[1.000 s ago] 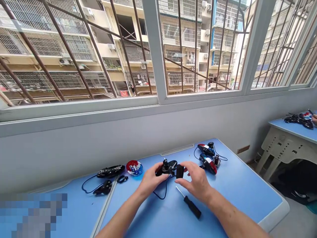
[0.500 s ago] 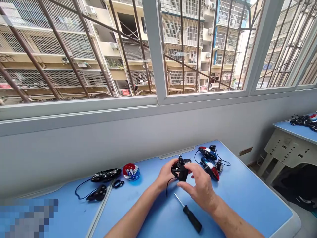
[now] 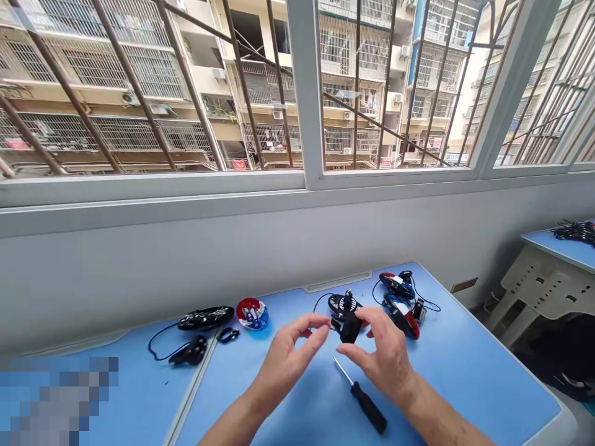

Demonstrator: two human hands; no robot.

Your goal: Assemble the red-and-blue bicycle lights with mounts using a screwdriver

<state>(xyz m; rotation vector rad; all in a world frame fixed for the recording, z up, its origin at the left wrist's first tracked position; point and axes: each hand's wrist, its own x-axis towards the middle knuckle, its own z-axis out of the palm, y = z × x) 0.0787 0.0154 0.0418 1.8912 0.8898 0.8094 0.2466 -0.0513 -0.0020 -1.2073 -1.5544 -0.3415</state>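
My right hand point(image 3: 382, 347) grips a small black blocky plastic piece point(image 3: 349, 328) between thumb and fingers, just above the table. My left hand point(image 3: 297, 347) is pinched at that piece's left side; the tiny part between its fingertips is too small to make out. Right behind them a black oval device point(image 3: 343, 302) with a ribbed, grille-like face and a thin black cord rests on the table, partly covered by the piece and my fingers. Below the hands lies a black-handled screwdriver point(image 3: 369, 407), its shaft pointing up and left.
On the blue table point(image 3: 474, 371), red, white and blue shells point(image 3: 403, 314) with cords lie at right. At left are a red-and-blue round dish point(image 3: 252, 314) of small parts, a black ring clamp point(image 3: 227, 335), and a long black device point(image 3: 206, 318) beside a corded black part point(image 3: 189, 351).
My left hand has let go of the oval device, now on the table, and moved to pinch at the small piece. My right hand still holds that piece. The view has shifted slightly.
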